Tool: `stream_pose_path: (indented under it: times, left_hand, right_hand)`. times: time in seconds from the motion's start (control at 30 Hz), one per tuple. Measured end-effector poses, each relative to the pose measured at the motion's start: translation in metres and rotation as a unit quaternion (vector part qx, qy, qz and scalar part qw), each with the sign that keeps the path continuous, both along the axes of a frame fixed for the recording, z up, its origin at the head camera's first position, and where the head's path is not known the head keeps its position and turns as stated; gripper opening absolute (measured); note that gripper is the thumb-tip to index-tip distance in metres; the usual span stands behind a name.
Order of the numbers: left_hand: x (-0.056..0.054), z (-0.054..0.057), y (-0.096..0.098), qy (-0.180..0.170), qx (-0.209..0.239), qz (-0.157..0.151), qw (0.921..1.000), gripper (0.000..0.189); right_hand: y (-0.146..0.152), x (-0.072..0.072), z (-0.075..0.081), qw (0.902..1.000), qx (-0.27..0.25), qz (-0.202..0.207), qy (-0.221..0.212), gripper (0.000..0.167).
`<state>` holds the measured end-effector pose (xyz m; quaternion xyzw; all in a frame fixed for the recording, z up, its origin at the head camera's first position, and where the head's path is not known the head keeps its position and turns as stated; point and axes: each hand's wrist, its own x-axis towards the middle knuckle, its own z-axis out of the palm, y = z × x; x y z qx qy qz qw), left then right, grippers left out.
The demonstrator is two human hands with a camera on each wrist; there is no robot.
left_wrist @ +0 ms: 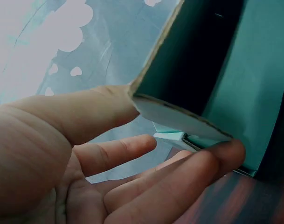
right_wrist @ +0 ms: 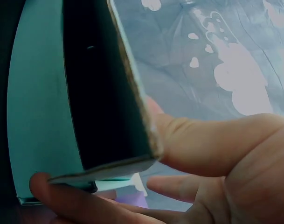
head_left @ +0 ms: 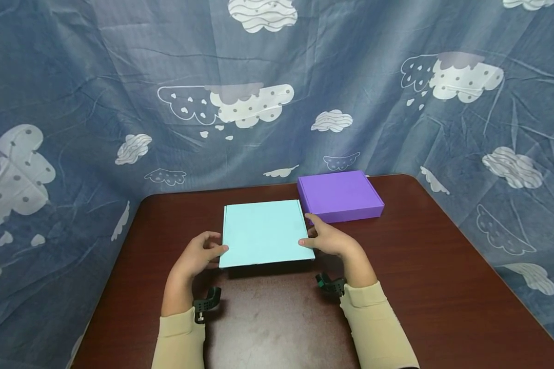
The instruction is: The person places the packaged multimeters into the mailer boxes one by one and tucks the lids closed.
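Observation:
A light blue cardboard box (head_left: 264, 231) is held at its two near side corners, above the dark tabletop. My left hand (head_left: 197, 257) grips the left corner, its thumb on the top panel's edge and its other fingers around the side. At the right corner my right hand (head_left: 331, 240) grips in the same way, thumb on top. Both wrist views look into a dark gap at the near side, below the top panel's raw cardboard edge (right_wrist: 144, 105). A teal panel (left_wrist: 253, 84) shows beyond this gap. The box's underside is hidden.
A closed purple box (head_left: 341, 193) lies on the table at the back right, close to the blue box's right far corner. The brown table (head_left: 443, 287) reaches back to a blue curtain (head_left: 304, 61) with a cloud pattern, which hangs on the far and both lateral sides.

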<state>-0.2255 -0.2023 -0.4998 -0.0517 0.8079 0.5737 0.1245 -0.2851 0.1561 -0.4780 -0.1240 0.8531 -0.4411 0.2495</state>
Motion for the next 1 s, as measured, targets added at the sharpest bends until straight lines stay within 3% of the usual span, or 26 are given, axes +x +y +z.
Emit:
stream_pose_path:
  times: [0.33, 0.63, 0.8, 1.0]
  left_hand:
    - [-0.001, 0.001, -0.004, 0.004, 0.021, -0.008, 0.9997, 0.058]
    - [0.002, 0.010, -0.004, 0.022, 0.030, 0.024, 0.9990, 0.052]
    - [0.002, 0.011, -0.002, 0.012, 0.036, 0.035, 0.9987, 0.045]
    - [0.002, 0.010, -0.003, 0.007, 0.045, 0.046, 0.9979, 0.036]
  right_hand:
    - [0.004, -0.002, 0.003, 0.9997, -0.022, -0.003, -0.010, 0.088]
    - [0.006, -0.003, 0.004, 0.9981, -0.055, -0.023, -0.010, 0.083]
    - [0.007, -0.004, 0.005, 0.9975, -0.063, -0.025, -0.019, 0.081]
    - [0.008, -0.003, 0.009, 0.9939, -0.084, -0.059, -0.041, 0.078]
